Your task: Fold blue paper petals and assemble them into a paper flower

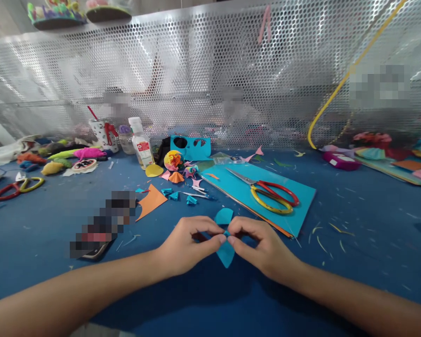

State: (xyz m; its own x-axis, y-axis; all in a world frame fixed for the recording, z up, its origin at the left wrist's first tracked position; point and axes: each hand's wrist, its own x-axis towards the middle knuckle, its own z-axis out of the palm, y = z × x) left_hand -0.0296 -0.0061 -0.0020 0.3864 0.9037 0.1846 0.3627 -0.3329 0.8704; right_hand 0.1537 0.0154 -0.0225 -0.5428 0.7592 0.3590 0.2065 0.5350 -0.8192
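Observation:
My left hand [187, 243] and my right hand [263, 245] meet over the blue table [354, 243], both pinching a small turquoise paper piece [226, 252] at its narrow middle. One rounded lobe of the paper sticks up behind my fingers and another hangs down toward me. Fingers of both hands are closed on it. Just beyond lies a turquoise paper sheet [301, 201] with red-and-yellow scissors [272, 193] on top.
An orange paper triangle [150, 201], small folded cones and a paper flower [173, 160] lie ahead. A glue bottle [142, 145], a cup [101, 133], another pair of scissors [16, 188] and a phone [101, 224] sit left. A perforated metal screen [210, 70] closes off the back.

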